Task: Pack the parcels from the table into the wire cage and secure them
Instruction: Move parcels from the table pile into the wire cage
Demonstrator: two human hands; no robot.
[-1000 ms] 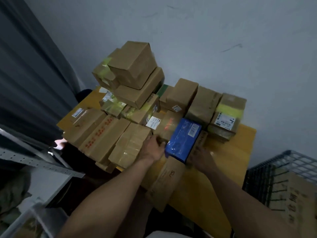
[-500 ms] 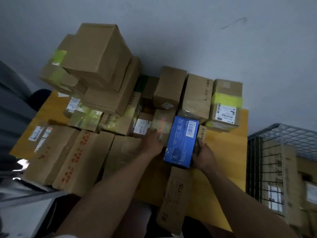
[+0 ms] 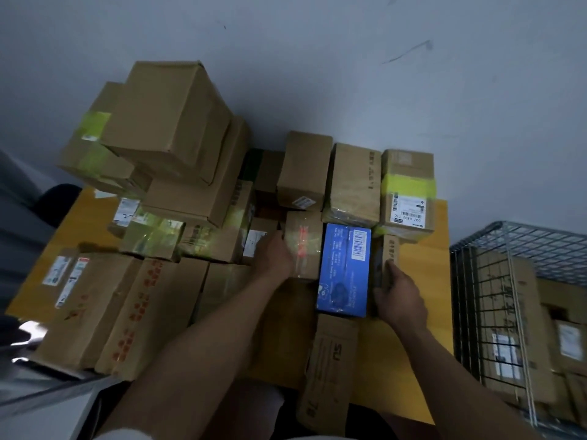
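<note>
One blue box (image 3: 344, 268) flat on the table (image 3: 422, 281), between two hands. Right hand (image 3: 398, 293) just beside it, fingers curled round one narrow box (image 3: 390, 247). Left hand (image 3: 276, 257) against the left side of one taped box (image 3: 303, 246); grip not clear. Over a dozen brown parcels (image 3: 171, 122) stacked around. One wire cage (image 3: 521, 242) at right, boxes inside.
</note>
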